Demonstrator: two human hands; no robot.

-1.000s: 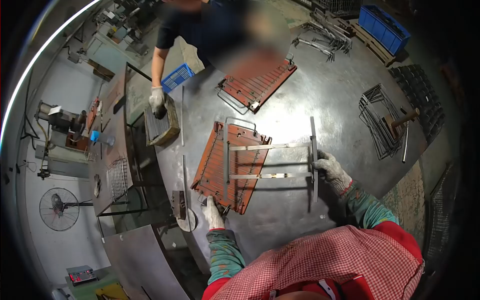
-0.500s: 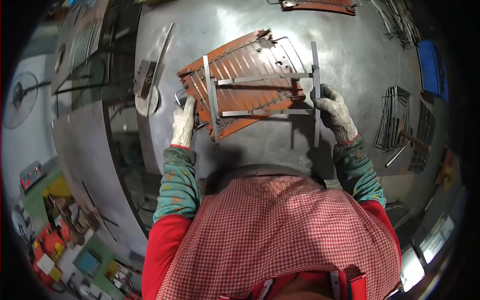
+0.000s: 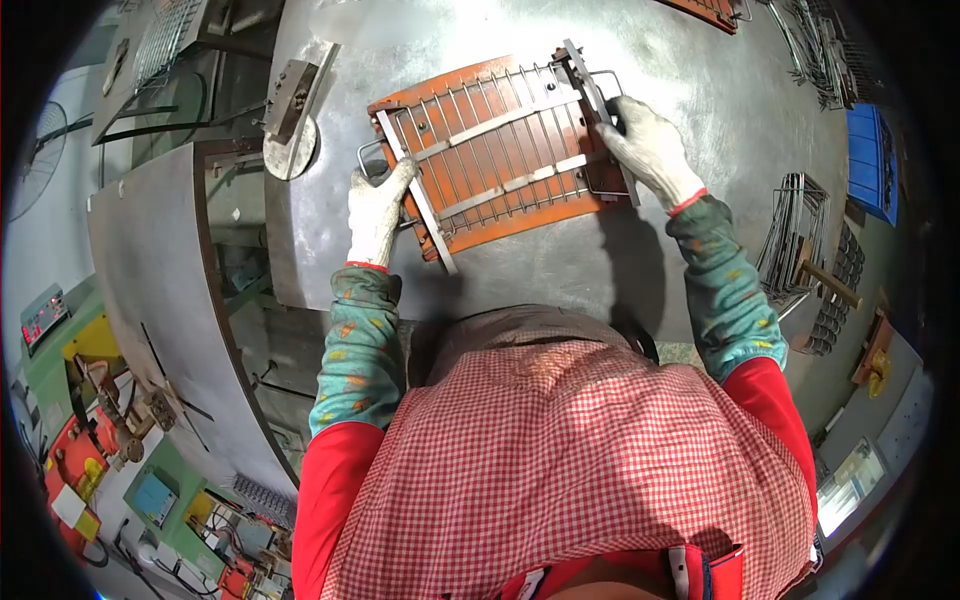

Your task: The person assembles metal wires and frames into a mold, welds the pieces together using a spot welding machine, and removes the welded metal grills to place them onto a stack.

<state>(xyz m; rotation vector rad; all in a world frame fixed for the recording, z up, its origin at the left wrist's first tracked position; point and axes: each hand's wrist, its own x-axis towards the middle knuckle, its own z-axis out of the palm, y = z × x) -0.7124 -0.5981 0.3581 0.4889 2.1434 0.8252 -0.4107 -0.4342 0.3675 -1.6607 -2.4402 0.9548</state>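
Note:
A frame of flat metal bars (image 3: 513,184) lies over a reddish-brown jig plate (image 3: 480,82), on top of its row of thin metal rods (image 3: 465,108). Two crossbars run between a left end bar and a right end bar. My left hand (image 3: 375,212), in a whitish knit glove, is closed on the left end bar, thumb on top. At the other end, my gloved right hand (image 3: 648,150) is closed around the right end bar, beside a bent wire loop (image 3: 608,75). Some fingertips of both hands are hidden.
The jig rests on a metal table (image 3: 520,270). A round disc with a bar fixture (image 3: 290,148) stands left. To the right lie bent wire pieces (image 3: 793,230), a hammer (image 3: 830,282) and a blue bin (image 3: 872,160). Another reddish-brown plate (image 3: 705,12) is at the back.
The metal frame has moved away from me and turned to line up with the jig. Both hands moved with it, and my left thumb now lies on the left bar.

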